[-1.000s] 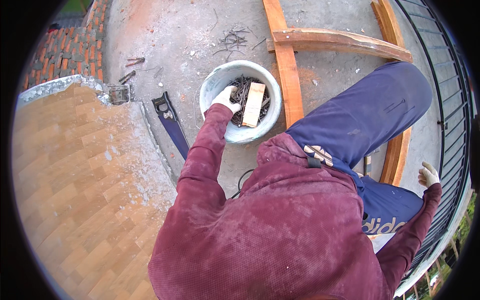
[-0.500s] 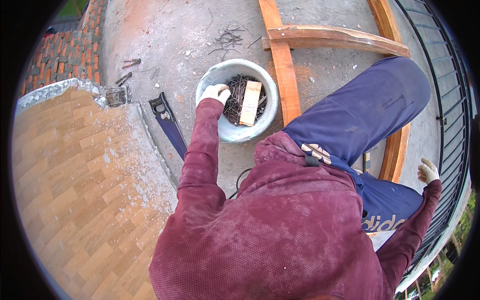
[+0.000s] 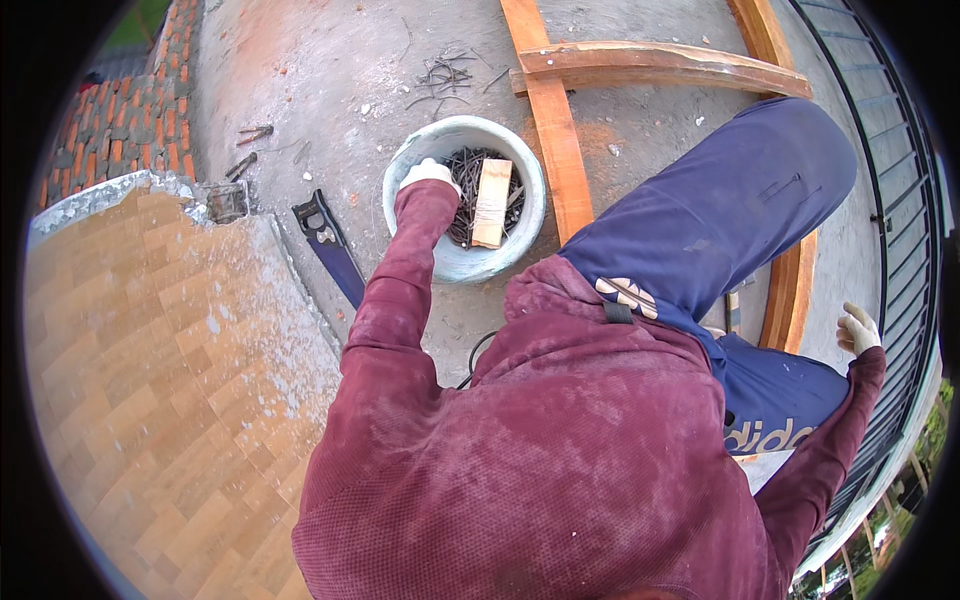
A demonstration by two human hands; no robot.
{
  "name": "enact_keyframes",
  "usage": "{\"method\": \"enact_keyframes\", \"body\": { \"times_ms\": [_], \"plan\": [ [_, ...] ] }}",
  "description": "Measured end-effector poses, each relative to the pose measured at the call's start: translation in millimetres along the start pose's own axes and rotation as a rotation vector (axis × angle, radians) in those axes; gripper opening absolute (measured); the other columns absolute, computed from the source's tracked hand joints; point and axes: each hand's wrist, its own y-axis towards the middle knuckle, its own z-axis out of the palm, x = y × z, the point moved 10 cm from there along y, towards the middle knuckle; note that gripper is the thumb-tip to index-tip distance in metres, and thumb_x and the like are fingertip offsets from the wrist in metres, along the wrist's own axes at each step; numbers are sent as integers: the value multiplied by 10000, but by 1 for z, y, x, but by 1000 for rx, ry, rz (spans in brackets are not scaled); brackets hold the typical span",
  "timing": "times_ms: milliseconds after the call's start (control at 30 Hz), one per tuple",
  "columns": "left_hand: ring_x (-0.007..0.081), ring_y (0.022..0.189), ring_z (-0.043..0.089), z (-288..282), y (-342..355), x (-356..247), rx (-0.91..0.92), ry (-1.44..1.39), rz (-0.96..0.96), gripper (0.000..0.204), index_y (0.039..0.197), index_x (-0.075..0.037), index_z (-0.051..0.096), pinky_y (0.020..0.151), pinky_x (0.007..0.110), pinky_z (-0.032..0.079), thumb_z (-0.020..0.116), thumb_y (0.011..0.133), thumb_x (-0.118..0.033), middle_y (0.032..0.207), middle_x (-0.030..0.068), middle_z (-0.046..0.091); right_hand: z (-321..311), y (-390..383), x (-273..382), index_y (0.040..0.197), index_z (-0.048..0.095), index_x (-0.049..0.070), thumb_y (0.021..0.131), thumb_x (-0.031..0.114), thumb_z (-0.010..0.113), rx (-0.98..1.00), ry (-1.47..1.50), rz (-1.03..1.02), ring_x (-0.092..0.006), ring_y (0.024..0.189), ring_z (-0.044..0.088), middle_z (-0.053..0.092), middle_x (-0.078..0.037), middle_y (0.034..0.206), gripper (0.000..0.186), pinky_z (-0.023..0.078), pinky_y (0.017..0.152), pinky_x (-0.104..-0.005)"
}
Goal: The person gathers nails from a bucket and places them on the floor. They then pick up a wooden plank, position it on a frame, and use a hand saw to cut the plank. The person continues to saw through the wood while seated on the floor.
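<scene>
My left hand [image 3: 428,174], in a white glove, reaches inside the left part of a pale, paint-smeared bucket [image 3: 517,137]. Beneath and beside it lies a heap of dark nails [image 3: 462,200]. Its fingers are mostly hidden behind the wrist, so what they touch cannot be made out. On the nails to the right of this hand rests a short pale wood block [image 3: 491,205]. My right hand [image 3: 858,330], gloved as well, is held out at the far right near the black railing, its fingers apart and holding nothing.
A handsaw [image 3: 330,245] lies left of the bucket, with pliers [image 3: 255,133] farther off. Loose nails [image 3: 445,75] are scattered beyond it. Joined timber beams [image 3: 560,150] run along the right. A black metal railing [image 3: 905,220] borders the right side; a tiled ledge [image 3: 150,350] fills the left.
My left hand has moved forward and deeper into the bucket, its fingers now less visible. My right hand has risen slightly. The whole view has shifted a little.
</scene>
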Motion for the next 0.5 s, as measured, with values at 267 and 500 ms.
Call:
{"method": "enact_keyframes", "body": {
  "times_ms": [267, 500],
  "plan": [
    [290, 935, 718, -24, -14, 53, 40, -329, 105, 280, 1054, -68, 761, 883, 382, 532, 685, 846, -241, 978, 165, 747, -4, 5, -12, 1437, 517, 117, 952, 240, 549, 53, -53, 13, -122, 729, 624, 667, -6, 977, 501, 524, 667, -302],
    [107, 759, 619, -68, 21, 60, -210, -764, 161, 211, 949, -40, 753, 736, 301, 501, 737, 849, -225, 827, 24, 719, 1, 4, 8, 1429, 522, 117, 955, 220, 543, 46, -49, 8, -122, 716, 626, 666, -15, 971, 485, 528, 653, -304]
  ]
}}
